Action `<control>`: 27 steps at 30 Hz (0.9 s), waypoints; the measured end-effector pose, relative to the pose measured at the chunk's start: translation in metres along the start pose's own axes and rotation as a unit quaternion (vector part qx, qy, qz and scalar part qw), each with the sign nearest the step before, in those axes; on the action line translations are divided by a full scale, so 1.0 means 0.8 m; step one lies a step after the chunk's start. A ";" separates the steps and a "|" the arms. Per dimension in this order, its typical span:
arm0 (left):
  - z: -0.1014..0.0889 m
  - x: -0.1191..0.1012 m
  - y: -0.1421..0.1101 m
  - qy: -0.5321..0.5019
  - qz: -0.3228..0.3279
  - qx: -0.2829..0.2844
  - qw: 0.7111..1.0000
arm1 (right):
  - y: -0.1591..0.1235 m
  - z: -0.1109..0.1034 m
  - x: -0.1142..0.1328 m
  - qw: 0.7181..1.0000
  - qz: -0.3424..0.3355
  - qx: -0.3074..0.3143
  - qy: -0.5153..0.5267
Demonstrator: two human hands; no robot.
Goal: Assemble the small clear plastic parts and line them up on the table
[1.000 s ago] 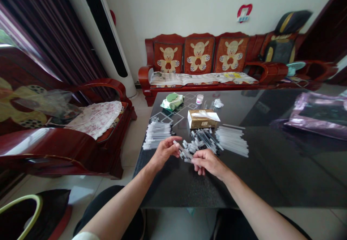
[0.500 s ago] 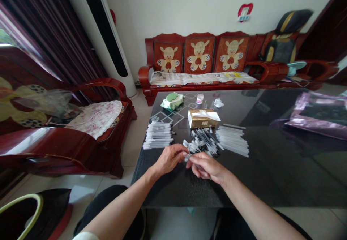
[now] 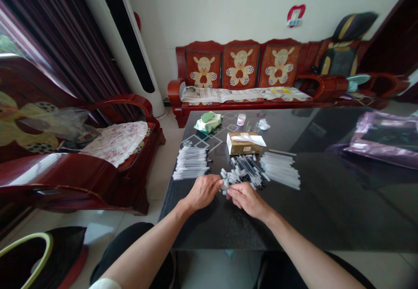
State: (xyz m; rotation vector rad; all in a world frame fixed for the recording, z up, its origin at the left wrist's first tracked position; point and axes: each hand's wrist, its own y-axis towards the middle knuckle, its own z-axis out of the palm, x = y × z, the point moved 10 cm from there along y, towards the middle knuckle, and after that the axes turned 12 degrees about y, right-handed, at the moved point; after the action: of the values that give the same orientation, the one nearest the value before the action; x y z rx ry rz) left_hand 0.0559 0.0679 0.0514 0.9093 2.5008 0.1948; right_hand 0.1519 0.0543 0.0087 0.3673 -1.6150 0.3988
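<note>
My left hand is pinched, thumb and fingertips together, at the near edge of a pile of translucent pen caps. Close by on its right, my right hand is closed too, its fingertips pointing at the left one. Small pale pieces show around the fingertips, but the fingers hide what they grip. Behind the hands lie thin dark pen refills. A row of clear pen barrels sits to the right. Stacked at the left are capped-looking pens with dark ends.
A tissue box stands behind the refills. Farther back are a green wipes pack, a small cup and a crumpled tissue. Purple plastic packaging lies at the table's right. A wooden sofa is beyond the table.
The fingertips of both hands have shifted slightly. My right hand has turned more palm-down, and its lower fingers are tucked under. The piles look the same.
</note>
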 end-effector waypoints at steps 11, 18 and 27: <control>0.003 -0.005 -0.003 -0.097 0.016 0.032 0.995 | -0.001 0.001 -0.030 0.991 0.095 0.015 0.093; -0.005 -0.019 -0.004 -0.077 0.057 0.027 0.995 | -0.015 0.019 -0.033 0.954 0.175 0.081 0.231; -0.006 -0.020 -0.004 -0.019 0.056 0.020 0.998 | -0.008 0.007 -0.002 0.995 0.055 0.066 0.046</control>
State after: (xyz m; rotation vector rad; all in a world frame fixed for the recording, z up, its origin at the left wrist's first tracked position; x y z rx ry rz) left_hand 0.0624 0.0552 0.0608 1.0617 2.4293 0.1629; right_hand 0.1498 0.0461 0.0068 0.3556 -1.5272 0.5995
